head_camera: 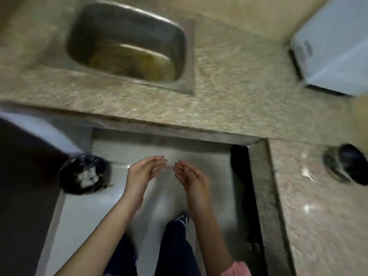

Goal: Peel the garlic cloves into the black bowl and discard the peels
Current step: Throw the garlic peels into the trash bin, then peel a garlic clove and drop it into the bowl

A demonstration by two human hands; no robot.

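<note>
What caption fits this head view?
Left hand and right hand hover open over the floor beside a black bin.

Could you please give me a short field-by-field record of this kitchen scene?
left hand: open, fingers relaxed, over the grey floor
right hand: open, facing the left hand, not touching it
held: nothing plainly visible; picture blurred
round black bin: on the floor to the person's left, white scraps inside
round black bowl: on the speckled stone counter, right side; contents hidden
rectangular steel sink: holds murky water
</note>
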